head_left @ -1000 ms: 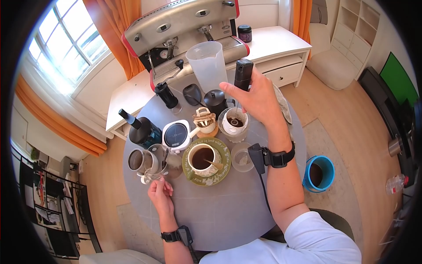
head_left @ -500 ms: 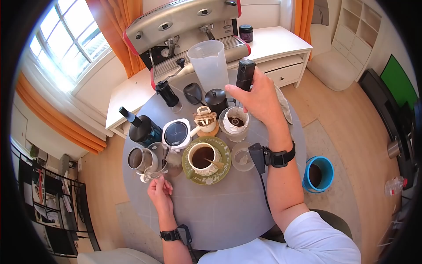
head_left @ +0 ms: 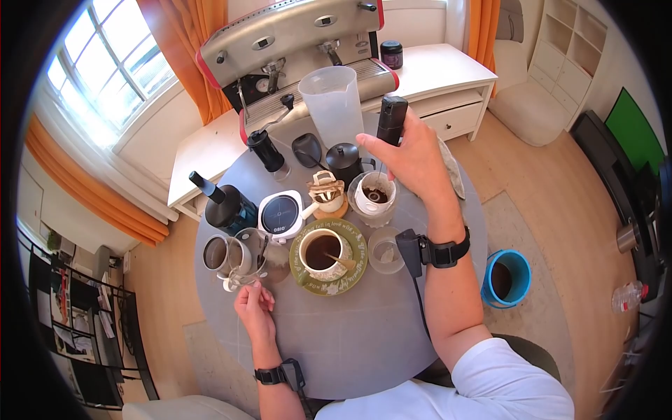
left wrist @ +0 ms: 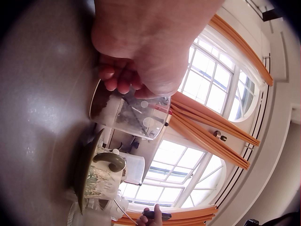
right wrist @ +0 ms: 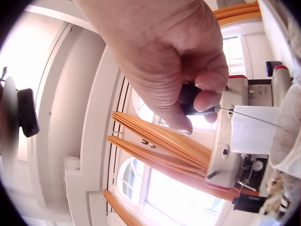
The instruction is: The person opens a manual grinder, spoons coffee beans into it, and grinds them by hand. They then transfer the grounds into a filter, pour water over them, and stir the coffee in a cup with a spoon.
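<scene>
Above the far right part of the round grey table [head_left: 329,350], a slim black handheld mixer [head_left: 391,120] with a smooth, blocky handle and a thin metal shaft [right wrist: 249,116] stands nearly upright over a small white cup [head_left: 376,207] with dark matter inside. The white cup sits in a wider clear vessel [head_left: 382,221], and the shaft runs down into its mouth; the tip is hidden. The right hand [head_left: 418,155] grips the handle low down, fingers curled round it and thumb reaching along the other side. The left hand [head_left: 256,306] rests near the table's near left part, fingers loosely bent and apparently holding nothing, just beside a clear rigid container [left wrist: 136,117]; whether a fingertip touches that container I cannot tell. By its look the mixer should be light, with most of its weight up in the handle, so it would tend to tip if pinched too near the shaft. The casing seems hard and perhaps a little slippery if wet, so the middle of the handle is the sound place to hold, with the thumb opposite the fingers. The shaft looks springy and easily bent, and is best left unhandled and kept from leaning on the rim. The white cup looks stiff, and the clear vessel around it possibly brittle, so steady the pair by the outer wall.
</scene>
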The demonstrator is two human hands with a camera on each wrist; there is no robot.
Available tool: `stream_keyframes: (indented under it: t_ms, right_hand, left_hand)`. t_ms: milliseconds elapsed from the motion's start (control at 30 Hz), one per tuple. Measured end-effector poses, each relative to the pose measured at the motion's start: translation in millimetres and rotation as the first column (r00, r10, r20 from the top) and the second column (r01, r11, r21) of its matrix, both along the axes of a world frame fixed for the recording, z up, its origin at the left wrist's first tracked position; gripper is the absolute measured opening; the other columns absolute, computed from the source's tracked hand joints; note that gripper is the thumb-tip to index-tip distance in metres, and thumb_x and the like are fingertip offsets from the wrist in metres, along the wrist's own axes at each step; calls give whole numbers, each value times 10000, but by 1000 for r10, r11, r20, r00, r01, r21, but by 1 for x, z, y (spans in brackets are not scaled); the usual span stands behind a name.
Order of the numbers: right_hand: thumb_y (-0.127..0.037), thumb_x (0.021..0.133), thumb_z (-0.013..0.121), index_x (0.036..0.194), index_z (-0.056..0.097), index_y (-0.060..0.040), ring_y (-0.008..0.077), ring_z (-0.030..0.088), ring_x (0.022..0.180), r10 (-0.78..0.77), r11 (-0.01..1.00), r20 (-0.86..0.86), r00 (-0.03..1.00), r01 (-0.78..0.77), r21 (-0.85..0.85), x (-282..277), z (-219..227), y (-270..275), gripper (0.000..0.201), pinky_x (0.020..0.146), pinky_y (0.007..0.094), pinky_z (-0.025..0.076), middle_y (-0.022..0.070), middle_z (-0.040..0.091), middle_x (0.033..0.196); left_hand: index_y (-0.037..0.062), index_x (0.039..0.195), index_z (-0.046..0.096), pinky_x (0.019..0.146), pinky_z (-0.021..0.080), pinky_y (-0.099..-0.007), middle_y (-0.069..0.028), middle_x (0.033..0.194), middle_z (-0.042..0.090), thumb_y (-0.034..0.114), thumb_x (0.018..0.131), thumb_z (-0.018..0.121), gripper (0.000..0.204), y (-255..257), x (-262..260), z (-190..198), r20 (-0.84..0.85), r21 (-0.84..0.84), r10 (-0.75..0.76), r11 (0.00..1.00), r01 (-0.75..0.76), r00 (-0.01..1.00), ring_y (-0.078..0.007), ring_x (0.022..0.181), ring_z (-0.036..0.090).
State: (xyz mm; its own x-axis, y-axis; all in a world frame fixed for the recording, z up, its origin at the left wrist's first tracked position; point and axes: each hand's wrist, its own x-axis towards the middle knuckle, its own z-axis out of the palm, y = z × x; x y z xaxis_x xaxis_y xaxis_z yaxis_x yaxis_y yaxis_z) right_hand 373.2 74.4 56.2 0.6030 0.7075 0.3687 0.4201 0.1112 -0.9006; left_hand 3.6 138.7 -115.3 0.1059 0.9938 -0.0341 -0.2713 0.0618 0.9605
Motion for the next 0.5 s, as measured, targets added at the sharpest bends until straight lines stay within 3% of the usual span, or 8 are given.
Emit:
stream_keyframes:
  t_ms: [500]
  right_hand:
    - [-124,805,867,1209,650,-14,139,657,540,16,1000,-20,1000,-15,21,2,-5,3,472,477,308,539,69,733,824]
  left_hand:
    - [96,720,507,498,370,-254,-38,674,567,101,1038,652,349,0,-3,-1,-14,-14,-3,1000,3,1000,-118,566,517]
